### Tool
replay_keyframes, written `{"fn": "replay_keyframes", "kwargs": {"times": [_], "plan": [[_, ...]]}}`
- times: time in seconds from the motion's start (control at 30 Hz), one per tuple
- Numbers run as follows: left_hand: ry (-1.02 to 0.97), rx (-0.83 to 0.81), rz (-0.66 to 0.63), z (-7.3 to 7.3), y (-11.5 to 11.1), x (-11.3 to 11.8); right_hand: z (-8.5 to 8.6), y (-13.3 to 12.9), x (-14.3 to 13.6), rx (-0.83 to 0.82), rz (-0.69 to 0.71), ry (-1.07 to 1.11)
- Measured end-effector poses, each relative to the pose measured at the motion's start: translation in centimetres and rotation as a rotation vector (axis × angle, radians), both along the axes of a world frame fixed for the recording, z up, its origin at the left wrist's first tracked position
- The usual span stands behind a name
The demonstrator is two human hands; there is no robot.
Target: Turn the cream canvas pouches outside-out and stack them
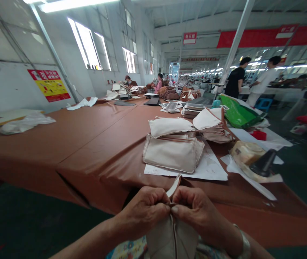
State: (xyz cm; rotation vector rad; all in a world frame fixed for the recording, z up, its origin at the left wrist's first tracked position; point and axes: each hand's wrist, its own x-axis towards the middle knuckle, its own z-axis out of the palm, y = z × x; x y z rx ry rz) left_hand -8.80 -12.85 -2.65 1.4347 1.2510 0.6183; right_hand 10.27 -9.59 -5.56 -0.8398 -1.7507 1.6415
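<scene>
Both my hands meet at the table's front edge, low in the head view. My left hand point(153, 203) pinches the left side of a seam on a cream fabric piece with brown edging point(173, 235). Thumb and fingers of my right hand point(192, 207) grip the same seam from the right, touching my left fingertips. A strip of the piece sticks up beyond the hands, and its lower part hangs toward my lap. Just past my hands lies a stack of similar cream sewn pieces point(171, 153) on a white sheet point(212, 167).
A brown-covered table point(88, 140) spreads ahead and left. To the right are another stack of cream pieces point(212, 126), a green bag point(239, 111), and a tub with a dark cone-shaped object point(264, 163). Two people point(236, 81) stand beyond at right; others sit farther back.
</scene>
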Motion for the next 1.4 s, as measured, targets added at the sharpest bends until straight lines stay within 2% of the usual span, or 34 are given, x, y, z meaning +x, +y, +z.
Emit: {"fn": "replay_keyframes", "kwargs": {"times": [0.2, 0.37, 0.43, 0.57, 0.63, 0.8, 0.93, 1.03, 1.1, 1.17, 1.23, 1.3, 1.4], "plan": [[0.006, -0.035, -0.05, 0.1, 0.2, 0.1, -0.6, 0.0, 0.2, -0.033, -0.071, 0.005], [-0.036, -0.105, 0.001, -0.8, 0.4, 0.3, -1.3, -0.2, 0.1, -0.014, -0.114, -0.008], [-0.13, -0.19, 0.03, -1.3, 0.3, 0.4, -1.0, -0.5, 0.2, 0.103, -0.11, -0.013], [-0.317, -0.307, 0.087, -2.1, -0.2, 0.4, 0.3, -0.9, 0.9, 0.617, 0.014, -0.059], [-0.37, -0.358, 0.106, -2.2, -0.5, 0.2, 0.6, -0.9, 1.4, 0.808, 0.069, -0.122], [-0.54, -0.422, 0.103, -2.0, -0.9, 0.2, -0.3, -0.5, 2.5, 1.067, 0.159, -0.196], [-0.505, -0.41, 0.074, -2.2, -1.1, 0.3, -0.7, -0.8, 3.1, 1.184, 0.2, -0.299], [-0.498, -0.362, 0.042, -2.1, -1.3, -0.1, -0.6, -1.8, 3.5, 1.094, 0.125, -0.188], [-0.481, -0.295, -0.001, -1.8, -1.4, -0.4, -0.3, -2.5, 3.7, 0.877, -0.033, -0.111], [-0.437, -0.223, -0.057, -1.4, -1.4, -0.8, 0.2, -2.7, 3.5, 0.588, -0.148, -0.083], [-0.382, -0.164, -0.102, -0.9, -1.4, -1.0, 1.1, -2.4, 3.2, 0.344, -0.085, -0.084], [-0.343, -0.118, -0.134, -0.4, -1.3, -1.1, 2.1, -1.7, 2.8, 0.183, 0.078, -0.078], [-0.311, -0.043, -0.149, 0.1, -1.4, -1.0, 3.2, -0.9, 2.3, 0.121, 0.224, -0.083]]}}
